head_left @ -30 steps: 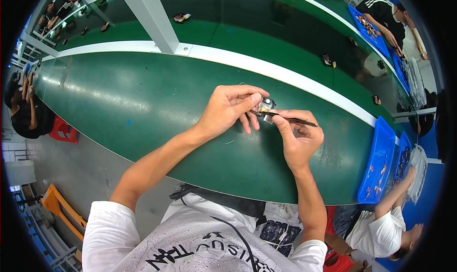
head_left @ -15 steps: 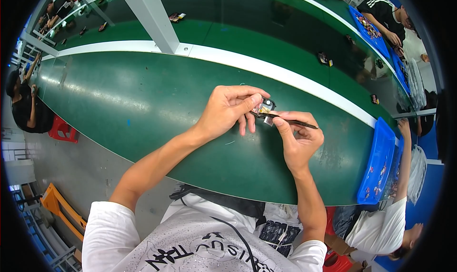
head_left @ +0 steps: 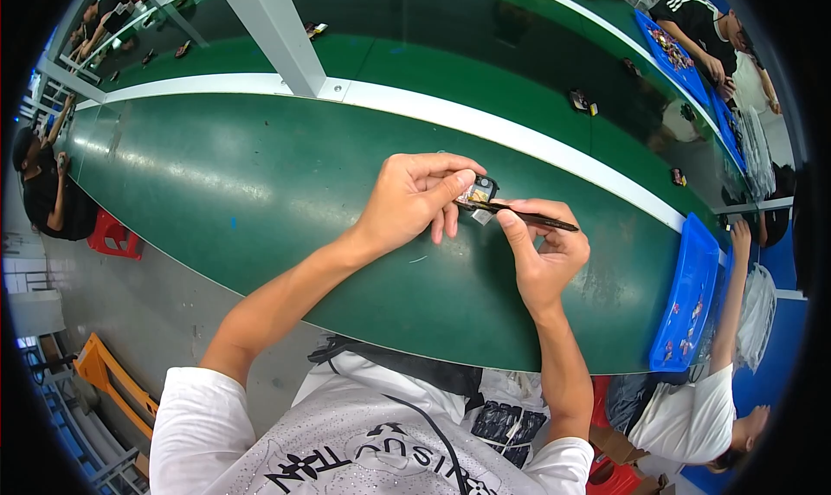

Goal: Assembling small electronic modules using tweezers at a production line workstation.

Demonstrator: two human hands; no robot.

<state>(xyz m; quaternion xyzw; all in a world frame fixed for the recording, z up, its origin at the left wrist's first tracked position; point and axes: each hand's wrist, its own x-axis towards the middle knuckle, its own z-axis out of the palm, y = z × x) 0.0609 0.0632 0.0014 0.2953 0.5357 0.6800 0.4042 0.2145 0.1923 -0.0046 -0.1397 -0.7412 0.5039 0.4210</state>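
Observation:
Between the thumb and fingers of my left hand point(head_left: 415, 196) is a small black electronic device point(head_left: 487, 186), its inner parts exposed. A little silvery flap point(head_left: 481, 216) sticks out at its lower edge. My right hand point(head_left: 547, 248) pinches thin black tweezers point(head_left: 541, 220), whose tip reaches to the device's lower side. Whether the tip grips a part is too small to tell. Both hands are held over the green worktable point(head_left: 329, 166).
A blue tray point(head_left: 684, 296) with small parts stands at the table's right end, near a co-worker's arm point(head_left: 734, 292). Beyond a white rail point(head_left: 485, 127) runs a green conveyor belt point(head_left: 433, 62) carrying several small devices. A grey post point(head_left: 277, 36) rises from the rail.
The device in my left hand has tilted slightly, and the tweezers have turned a little against it. On the belt, the small devices have shifted left.

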